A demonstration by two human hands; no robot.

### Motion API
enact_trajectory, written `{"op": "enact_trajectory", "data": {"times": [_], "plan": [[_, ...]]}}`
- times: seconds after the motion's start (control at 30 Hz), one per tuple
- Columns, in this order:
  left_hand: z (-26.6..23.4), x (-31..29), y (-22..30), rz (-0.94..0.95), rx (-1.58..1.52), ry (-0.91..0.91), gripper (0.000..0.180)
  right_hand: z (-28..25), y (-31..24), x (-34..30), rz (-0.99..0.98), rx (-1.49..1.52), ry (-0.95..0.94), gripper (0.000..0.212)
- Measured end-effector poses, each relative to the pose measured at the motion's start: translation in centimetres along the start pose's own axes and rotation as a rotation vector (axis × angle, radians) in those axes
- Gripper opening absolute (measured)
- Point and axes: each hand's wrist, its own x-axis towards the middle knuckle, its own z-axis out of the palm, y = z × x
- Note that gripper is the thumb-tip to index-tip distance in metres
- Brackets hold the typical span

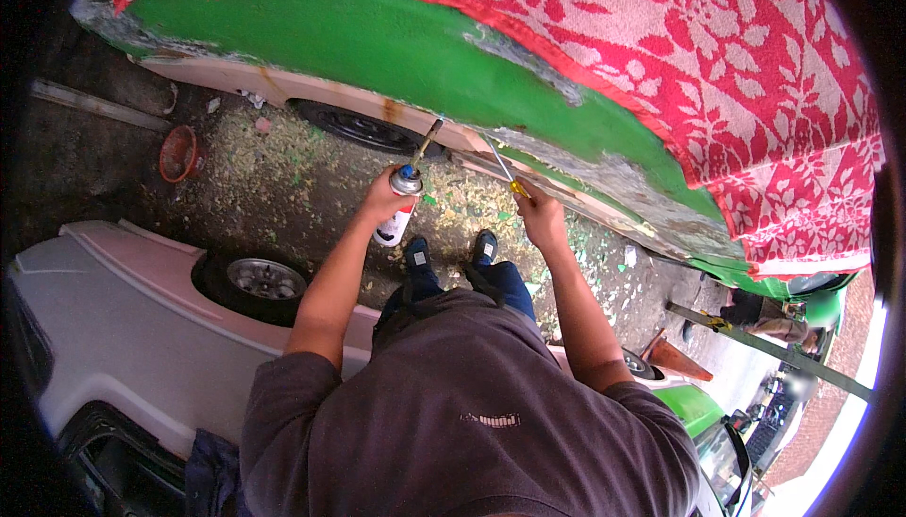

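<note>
My left hand (383, 195) is wrapped round a gas torch (396, 221), a white and red canister with a blue fitting and a brass nozzle. Its tip points at the lower side of a green car (377, 45); I cannot make out a flame. In my right hand (541, 219) is a scraper (499, 160) with a yellow handle and a thin metal shaft. The scraper's far end meets or nearly meets the panel where green paint gives way to bare, flaky patches.
A red patterned cloth (689, 55) drapes over the green car. Paint flakes litter the ground (274, 163) around my feet. Behind me stands a grey and pink car (142, 281). A reddish pot (179, 154) sits at left, an orange cone (678, 358) at right, near another person (788, 330).
</note>
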Motion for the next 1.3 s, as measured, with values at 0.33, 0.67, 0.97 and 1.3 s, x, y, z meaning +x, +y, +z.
{"op": "enact_trajectory", "data": {"times": [0.33, 0.67, 0.97, 1.3], "plan": [[-0.2, -0.7, -3.1, -0.014, -0.02, 0.036, 0.071, -1.2, -3.3, 1.5, -0.131, -0.041, -0.033, 0.027], [-0.3, -1.2, -1.2, 0.011, -0.134, 0.033, 0.067, 2.7, -3.6, 3.8, -0.073, -0.19, -0.036, 0.025], [-0.4, -1.1, -2.5, 0.039, -0.143, -0.011, 0.067, 1.0, -3.6, 3.0, -0.006, -0.236, -0.041, 0.022], [-0.8, 0.0, -0.7, 0.091, -0.05, -0.03, 0.067, 1.3, -1.9, 4.5, 0.006, -0.338, -0.069, 0.023]]}}
